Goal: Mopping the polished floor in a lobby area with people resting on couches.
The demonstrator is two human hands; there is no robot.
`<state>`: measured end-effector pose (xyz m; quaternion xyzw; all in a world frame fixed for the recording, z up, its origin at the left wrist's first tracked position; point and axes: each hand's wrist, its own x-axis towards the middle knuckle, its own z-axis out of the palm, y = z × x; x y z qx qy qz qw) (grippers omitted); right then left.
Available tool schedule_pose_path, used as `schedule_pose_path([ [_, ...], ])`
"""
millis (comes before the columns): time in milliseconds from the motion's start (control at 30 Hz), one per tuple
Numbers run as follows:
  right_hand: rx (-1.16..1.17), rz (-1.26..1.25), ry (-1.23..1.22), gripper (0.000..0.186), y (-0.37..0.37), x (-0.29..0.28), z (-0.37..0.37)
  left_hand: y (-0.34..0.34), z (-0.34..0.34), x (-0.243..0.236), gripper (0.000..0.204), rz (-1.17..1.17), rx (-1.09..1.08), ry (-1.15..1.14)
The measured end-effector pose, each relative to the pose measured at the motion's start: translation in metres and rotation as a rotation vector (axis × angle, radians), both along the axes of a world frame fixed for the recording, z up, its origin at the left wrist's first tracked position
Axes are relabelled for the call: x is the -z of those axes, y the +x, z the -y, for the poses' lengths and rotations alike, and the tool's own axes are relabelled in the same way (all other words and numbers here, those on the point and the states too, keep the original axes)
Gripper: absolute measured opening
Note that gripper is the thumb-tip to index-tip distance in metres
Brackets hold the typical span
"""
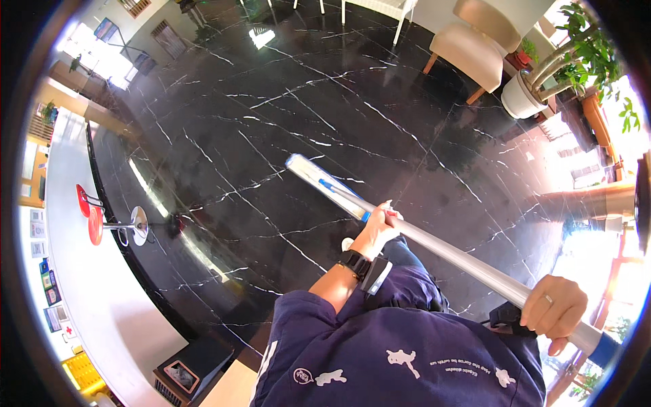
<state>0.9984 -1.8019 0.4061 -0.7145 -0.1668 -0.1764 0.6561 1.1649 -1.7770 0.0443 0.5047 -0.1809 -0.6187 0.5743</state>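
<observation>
Both hands on the mop here, and the pole runs on a long slant across the front of the body! Left hand sits low, just above the blue collar, fingers wrapped and clamped round the pole. Right hand is up at the other end, a ring on one finger, its fingers closed round the pole too, close to the blue end piece. Out ahead, the long flat head is down at the dark, white-veined floor. Over on the left, a red stool stands beside the white counter; far right, a beige chair, and near it a plant in a white pot
</observation>
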Motion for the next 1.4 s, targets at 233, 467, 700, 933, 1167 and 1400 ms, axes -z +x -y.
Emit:
schedule_pose_path([
  [233, -0.166, -0.019, 0.048, 0.025, 0.016, 0.003, 0.010, 0.011, -0.014, -0.011, 0.031, -1.396, -0.434, 0.694],
  [467, -0.346, 0.022, 0.164, 0.030, 0.031, 0.019, 0.020, 0.002, -0.013, 0.003, 0.028, -1.443, -0.393, 0.598],
  [700, -0.342, 0.072, 0.229, 0.027, 0.034, 0.022, 0.019, 0.004, -0.016, 0.010, 0.026, -1.577, -0.340, 0.646],
  [933, -0.425, 0.079, 0.238, 0.020, 0.068, 0.025, 0.024, 0.022, -0.018, 0.000, 0.024, -1.519, -0.371, 0.623],
  [1167, -0.462, 0.142, 0.255, 0.011, 0.095, 0.016, 0.032, 0.033, -0.015, 0.001, 0.024, -1.540, -0.317, 0.445],
  [1400, -0.417, 0.201, 0.277, 0.010, 0.103, 0.017, 0.045, 0.035, -0.005, -0.005, 0.030, -1.363, -0.372, 0.580],
])
